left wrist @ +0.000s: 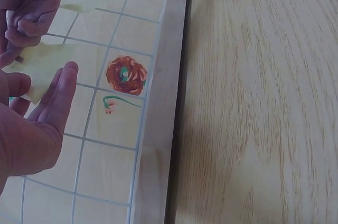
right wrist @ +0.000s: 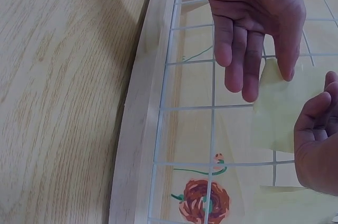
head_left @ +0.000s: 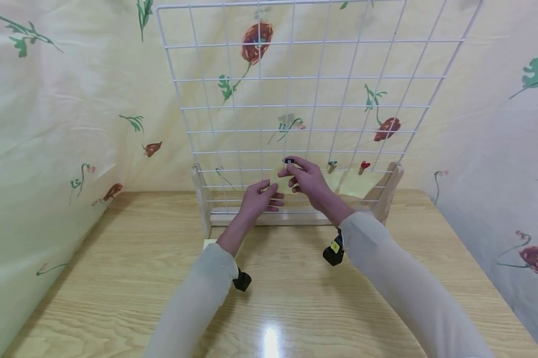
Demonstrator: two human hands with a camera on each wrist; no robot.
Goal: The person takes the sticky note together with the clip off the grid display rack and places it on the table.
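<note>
A pale yellow paper note [right wrist: 274, 110] stands against the white wire grid [head_left: 242, 132]. My left hand [head_left: 257, 199] pinches its left edge between thumb and index finger, the other fingers extended. At the note's top, my right hand [head_left: 311, 181] pinches a small dark clip [head_left: 288, 160] by a grid wire. Whether the clip bites on the wire is hidden by the fingers. To the right, more yellow notes [head_left: 358, 184] hang on the grid, beside a red clip [head_left: 365, 165] and a grey-green clip [head_left: 333, 163].
The grid leans back in a wooden stand [head_left: 199, 199] on a wood-grain table [head_left: 116, 278]. A flower-printed cloth [head_left: 63, 124] covers the walls behind and beside it. Near the left forearm, a pale paper corner [head_left: 209, 242] shows on the table.
</note>
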